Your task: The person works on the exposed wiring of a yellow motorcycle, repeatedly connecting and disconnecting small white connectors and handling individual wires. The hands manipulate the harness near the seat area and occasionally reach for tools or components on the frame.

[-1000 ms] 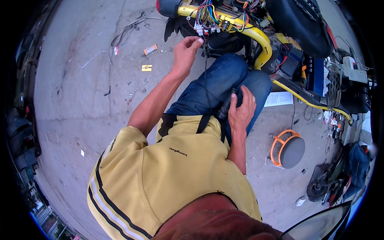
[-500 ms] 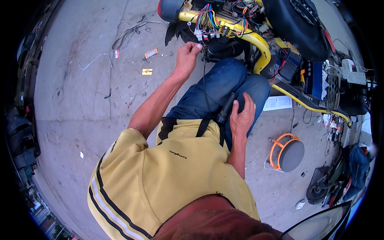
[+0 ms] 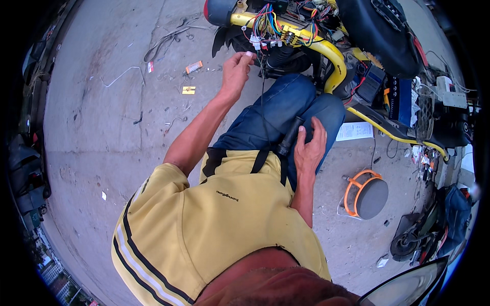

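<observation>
My left hand [image 3: 236, 76] is raised beside a bundle of coloured wires with white connectors [image 3: 256, 42] at the yellow-framed scooter. Its thumb and fingertips are pinched together; what is between them is too small to make out. A thin black cable [image 3: 263, 97] runs down from the wires across my jeans to my lap. There lies a short black cylinder [image 3: 290, 136], perhaps a handlebar grip. My right hand [image 3: 310, 150] rests on my right thigh next to it, fingers loosely stretched, thumb close to the cylinder.
The scooter's yellow frame tube [image 3: 332, 56] curves just ahead of my knees, with a black seat [image 3: 380, 38] above. At right stands a round stool [image 3: 371, 198] with orange legs. A white sheet [image 3: 354, 131], an orange packet [image 3: 194, 67] and a strap [image 3: 166, 41] lie on the floor.
My left hand has drawn slightly left and up, a little away from the hanging cable. My right hand stays nearly still on the thigh.
</observation>
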{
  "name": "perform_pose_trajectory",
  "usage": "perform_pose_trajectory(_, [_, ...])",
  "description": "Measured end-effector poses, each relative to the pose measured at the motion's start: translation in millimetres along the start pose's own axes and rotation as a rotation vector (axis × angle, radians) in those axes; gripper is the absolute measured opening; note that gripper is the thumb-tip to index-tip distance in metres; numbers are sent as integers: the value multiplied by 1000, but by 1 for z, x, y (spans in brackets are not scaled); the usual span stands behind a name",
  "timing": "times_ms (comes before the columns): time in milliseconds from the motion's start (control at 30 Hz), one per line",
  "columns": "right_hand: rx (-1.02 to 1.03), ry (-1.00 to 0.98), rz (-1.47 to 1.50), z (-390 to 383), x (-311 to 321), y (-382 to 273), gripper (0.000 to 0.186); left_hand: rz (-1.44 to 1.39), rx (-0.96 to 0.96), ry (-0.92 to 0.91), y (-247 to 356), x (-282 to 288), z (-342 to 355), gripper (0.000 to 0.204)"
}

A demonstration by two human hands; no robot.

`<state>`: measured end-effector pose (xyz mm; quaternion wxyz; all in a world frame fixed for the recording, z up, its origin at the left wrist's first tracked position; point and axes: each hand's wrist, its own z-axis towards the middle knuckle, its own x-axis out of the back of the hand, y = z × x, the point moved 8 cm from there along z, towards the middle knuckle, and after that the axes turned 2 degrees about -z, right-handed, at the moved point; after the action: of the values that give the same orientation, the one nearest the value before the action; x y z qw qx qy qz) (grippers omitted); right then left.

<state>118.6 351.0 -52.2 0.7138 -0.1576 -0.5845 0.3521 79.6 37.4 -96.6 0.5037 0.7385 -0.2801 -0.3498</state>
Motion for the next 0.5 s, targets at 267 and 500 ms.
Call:
perform_pose_trajectory(267, [-35, -86, 244, 37, -17, -38, 38, 37, -17, -5, 5, 0, 0, 26])
perform_pose_trajectory(500, [-37, -125, 537, 90, -75, -53, 30, 134, -55, -15, 6, -4, 1, 24])
